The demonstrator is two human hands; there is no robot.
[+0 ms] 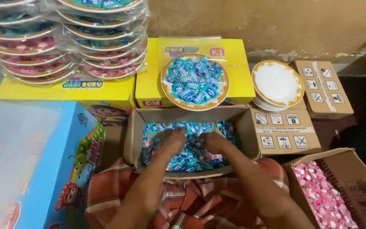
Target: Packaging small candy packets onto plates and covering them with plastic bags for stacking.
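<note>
Both hands, left (172, 142) and right (213, 142), dig into blue sweets (191, 157) in the cardboard box (128, 140); fingers buried, grip unclear. Best to scoop from underneath, cupped together. Filled plate (195, 82) sits just behind the box.

Above our hands (193, 142) open air; beyond them a loaded plate (195, 81), cardboard box walls (244, 127) close alongside.

We saw blue and teal wrapped candies (191, 148) filling a plain brown cardboard box (242, 127). The same blue candies covered a white plate (195, 82) with an orange-gold rim, set on a bright yellow carton (238, 80). The empty stacked plates (277, 85) were white with that same orange-gold border. Pink wrapped candies (325, 195) filled another brown box. The cloth (183, 199) under the arms was a red and white plaid.
</note>
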